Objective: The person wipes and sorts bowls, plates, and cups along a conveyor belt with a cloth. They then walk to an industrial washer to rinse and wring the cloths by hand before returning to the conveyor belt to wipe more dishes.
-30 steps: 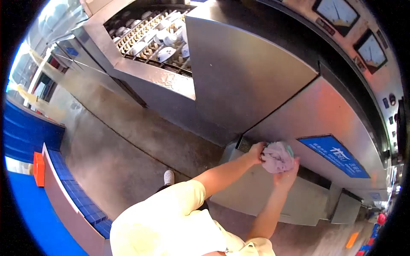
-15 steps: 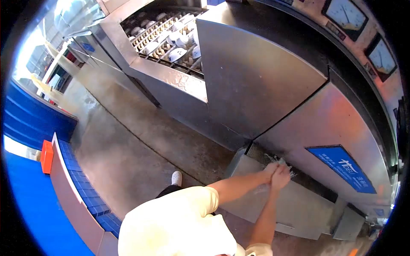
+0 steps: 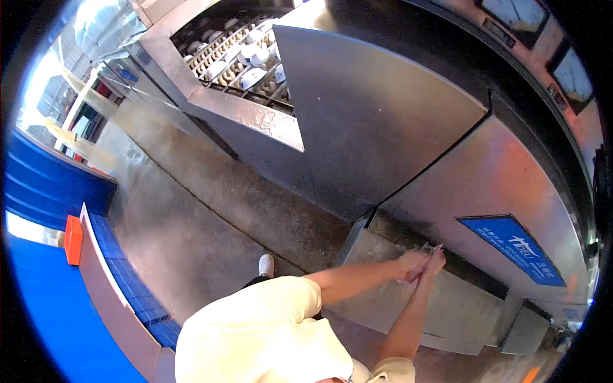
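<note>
Wringing seemed the step in hand: the left hand (image 3: 414,262) and right hand (image 3: 435,262) met with narrow grips, closed around a mostly hidden pale pink cloth (image 3: 408,279), above a steel ledge (image 3: 389,303) beside a dark trough (image 3: 476,273). More twisting would have called for firm, opposed wrists. Far left, white bowls (image 3: 253,78) sat in a steel dishwashing machine (image 3: 357,108); concrete floor (image 3: 159,217) ran between it and a blue-tiled ledge (image 3: 121,268).
</note>
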Demonstrator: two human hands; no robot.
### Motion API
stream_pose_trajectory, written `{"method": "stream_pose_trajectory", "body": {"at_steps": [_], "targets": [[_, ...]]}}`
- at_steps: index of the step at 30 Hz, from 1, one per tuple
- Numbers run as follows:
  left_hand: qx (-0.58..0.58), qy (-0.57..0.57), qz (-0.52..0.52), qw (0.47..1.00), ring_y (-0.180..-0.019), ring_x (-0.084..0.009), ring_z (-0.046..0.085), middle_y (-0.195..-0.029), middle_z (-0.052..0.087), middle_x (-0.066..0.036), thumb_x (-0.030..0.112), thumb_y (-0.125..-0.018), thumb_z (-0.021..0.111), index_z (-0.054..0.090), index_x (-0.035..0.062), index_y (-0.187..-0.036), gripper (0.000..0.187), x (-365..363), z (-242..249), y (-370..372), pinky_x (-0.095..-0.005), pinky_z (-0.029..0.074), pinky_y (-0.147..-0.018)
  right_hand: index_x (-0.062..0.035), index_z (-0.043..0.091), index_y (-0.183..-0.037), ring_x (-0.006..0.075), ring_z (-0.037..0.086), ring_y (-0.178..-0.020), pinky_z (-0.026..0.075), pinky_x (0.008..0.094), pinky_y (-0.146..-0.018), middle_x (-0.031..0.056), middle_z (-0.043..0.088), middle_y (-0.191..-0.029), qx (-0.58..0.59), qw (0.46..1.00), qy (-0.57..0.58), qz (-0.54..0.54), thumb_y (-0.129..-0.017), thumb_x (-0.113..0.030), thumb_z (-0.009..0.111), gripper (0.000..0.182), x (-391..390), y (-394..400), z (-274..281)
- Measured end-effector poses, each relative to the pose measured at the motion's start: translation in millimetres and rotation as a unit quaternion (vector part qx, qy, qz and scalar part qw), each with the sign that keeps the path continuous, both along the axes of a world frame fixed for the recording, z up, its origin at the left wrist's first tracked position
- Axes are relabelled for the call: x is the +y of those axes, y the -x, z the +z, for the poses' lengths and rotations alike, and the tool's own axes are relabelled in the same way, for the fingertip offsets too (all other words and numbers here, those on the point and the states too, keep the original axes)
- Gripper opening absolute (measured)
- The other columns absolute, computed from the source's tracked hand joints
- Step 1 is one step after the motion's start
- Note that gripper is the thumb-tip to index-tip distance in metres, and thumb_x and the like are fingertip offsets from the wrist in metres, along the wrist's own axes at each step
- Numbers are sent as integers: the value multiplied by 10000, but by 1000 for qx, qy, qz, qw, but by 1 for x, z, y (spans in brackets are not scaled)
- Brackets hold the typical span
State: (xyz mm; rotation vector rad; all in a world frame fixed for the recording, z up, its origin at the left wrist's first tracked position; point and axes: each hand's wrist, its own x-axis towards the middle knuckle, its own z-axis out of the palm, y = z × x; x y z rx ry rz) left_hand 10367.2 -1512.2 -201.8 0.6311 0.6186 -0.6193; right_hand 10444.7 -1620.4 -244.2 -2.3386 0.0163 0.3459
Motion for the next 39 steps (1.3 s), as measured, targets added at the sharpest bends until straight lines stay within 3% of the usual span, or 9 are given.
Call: {"method": "stream_pose_trajectory", "body": {"at_steps": [3, 5, 7, 9, 13, 17, 19, 24, 39], "targets": [[-321, -571, -217, 724, -913, -373, 540, -1031, 515, -214, 343, -828, 445, 405, 6, -1146, 465, -11, 33, -6, -399, 471, -774, -43, 485, -1172, 344, 480, -1028, 372, 426, -879, 202, 511, -1110, -160, 978, -95, -97, -876, -375, 452, 446, -18, 5, 6], [-187, -391, -84, 897, -852, -302, 590, -1017, 573, -154, 348, -914, 341, 414, -7, -1164, 441, 15, 115, 8, -410, 480, -755, 18, 451, -1166, 279, 515, -970, 419, 373, -828, 152, 533, -1055, -283, 949, 51, -129, -865, -472, 442, 575, -7, 45, 93], [-198, -83, 144, 966, -856, -320, 585, -934, 596, -155, 527, -844, 424, 413, -23, -1199, 654, -2, 77, 0, -454, 455, -775, -61, 464, -1176, 270, 469, -1058, 397, 395, -858, 114, 481, -1163, 61, 909, -377, -166, -875, -466, 429, 505, -9, 66, 114], [-272, -509, -131, 806, -1106, -429, 408, -1161, 429, -275, 575, -813, 423, 241, -53, -1304, 817, -6, 103, 6, -526, 340, -903, -86, 484, -1142, 230, 483, -1036, 409, 320, -806, 87, 493, -1143, 227, 684, -673, -171, -853, -490, 450, 498, 6, 77, 97], [-376, -655, -131, 642, -1256, -491, 142, -1362, 139, -308, 491, -812, 495, 131, -39, -1347, 837, -33, 120, 45, -519, 212, -999, -94, 483, -1149, 233, 474, -1047, 406, 338, -812, 79, 489, -1157, 349, 706, -608, -102, -855, -479, 419, 488, 47, 92, 104], [-500, -519, -3, 693, -1242, -447, 207, -1334, 215, -276, 259, -788, 597, 240, -1, -1315, 688, -1, 123, 94, -478, 233, -1000, -102, 483, -1155, 237, 466, -1058, 404, 357, -818, 72, 486, -1172, 305, 929, -203, 56, -858, -467, 387, 480, 94, 61, 109], [-509, -491, 3, 707, -1227, -426, 247, -1310, 263, -262, 193, -776, 607, 300, 4, -1288, 626, 21, 122, 114, -473, 249, -992, -122, 473, -1184, 268, 430, -1108, 379, 447, -866, 53, 471, -1213, 333, 506, -644, -467, -850, -409, 328, 464, 124, 3, -26], [-421, -475, 10, 773, -1179, -326, 378, -1237, 404, -200, 122, -788, 587, 478, 22, -1150, 392, 68, 125, 150, -389, 325, -954, -137, 458, -1214, 290, 398, -1139, 335, 493, -919, 56, 443, -1258, 282, 329, -786, -442, -842, -361, 299, 462, 157, -23, -23], [-214, -385, 42, 897, -838, -125, 574, -936, 612, -93, 79, -829, 529, 574, -6, -1012, 207, 91, 67, 214, -260, 451, -748, -127, 499, -1144, 293, 459, -1078, 364, 501, -888, 55, 503, -1180, 237, 365, -788, -436, -855, -365, 316, 417, 186, -59, -63]]}}
